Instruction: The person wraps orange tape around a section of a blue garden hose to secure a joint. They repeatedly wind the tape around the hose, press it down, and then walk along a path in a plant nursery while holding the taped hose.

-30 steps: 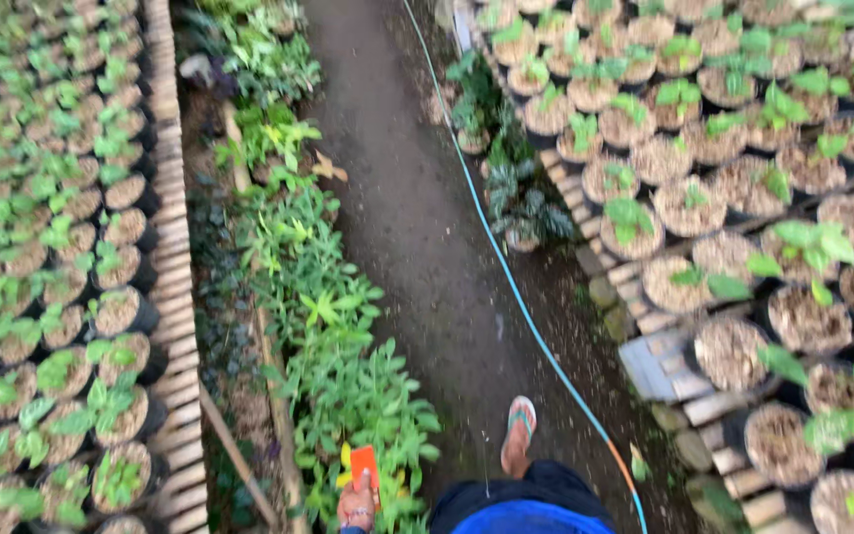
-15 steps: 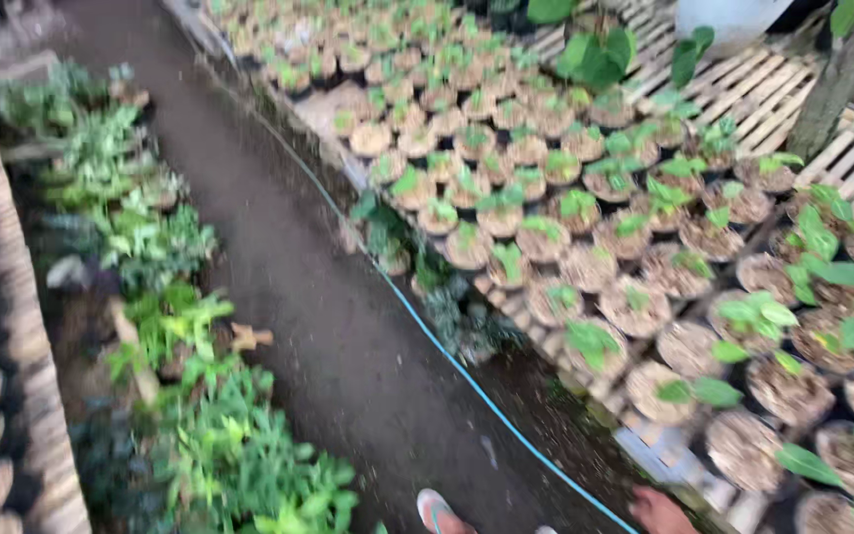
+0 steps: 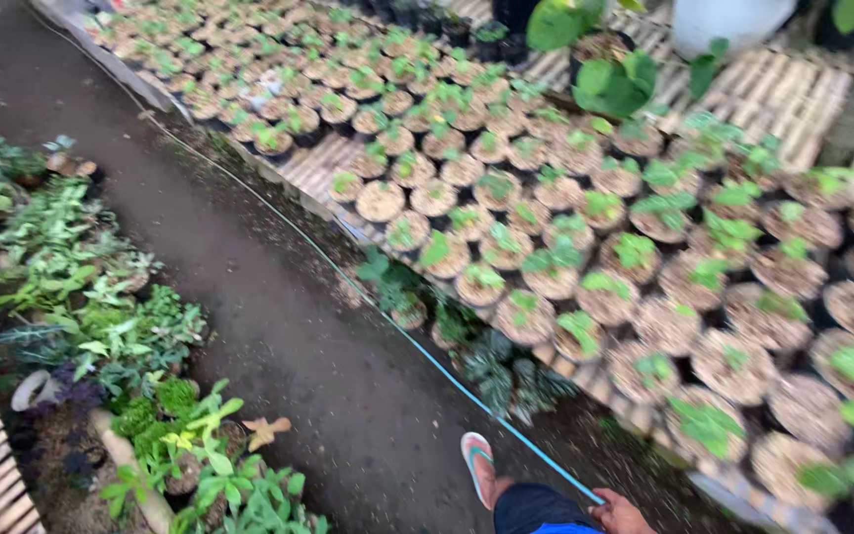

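— Looking down now, what do you see that is new?

— The view has swung to the right. A second ago it looked along the dirt path [image 3: 279, 326] with little plants on both sides. Now it looks more at the big bed of small pots [image 3: 585, 247] on the slatted racks [image 3: 773, 89].

— Where is the blue hose [image 3: 417, 341]?

— It runs as a thin line along the edge of the path, just beside the pots, from far up on the left down to the bottom of the view. There it meets the right hand [image 3: 623, 515].

— Was that hand there before?

— No. A second ago I saw no hand on the hose. Now the right hand shows at the bottom edge, with the fingers curled shut around the hose.

— And the left hand?

— It is out of the view now. Before, there was something orange low down by the path. That is gone from sight too.

— What else is close by?

— One foot in a sandal [image 3: 479, 467] stands on the path, just left of the hose. Leafy green plants [image 3: 101, 316] grow along the other side.

— So what does the change mean?

— I think the person has turned to the pots with the hose in hand.
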